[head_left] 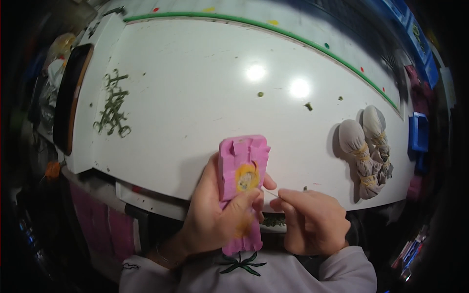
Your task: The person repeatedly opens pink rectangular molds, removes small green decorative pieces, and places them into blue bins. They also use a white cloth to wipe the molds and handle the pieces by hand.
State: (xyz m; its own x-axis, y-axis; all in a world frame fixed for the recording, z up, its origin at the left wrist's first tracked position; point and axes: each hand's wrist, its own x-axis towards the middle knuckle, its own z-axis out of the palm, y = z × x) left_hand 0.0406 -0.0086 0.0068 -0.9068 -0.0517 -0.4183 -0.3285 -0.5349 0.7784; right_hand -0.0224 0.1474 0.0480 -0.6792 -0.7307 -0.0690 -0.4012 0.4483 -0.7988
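My left hand grips a pink foam block and holds it upright over the near edge of the white table. A small yellow tuft of fibre sits on the block's face, partly under my left thumb. My right hand is just right of the block, its fingers pinched on a thin needle whose tip points at the yellow tuft.
Two grey cloth bundles tied with yellow bands lie at the table's right. Green fibre scraps are scattered at the left. A dark phone-like slab rests at the left edge. Blue bins stand at the far right.
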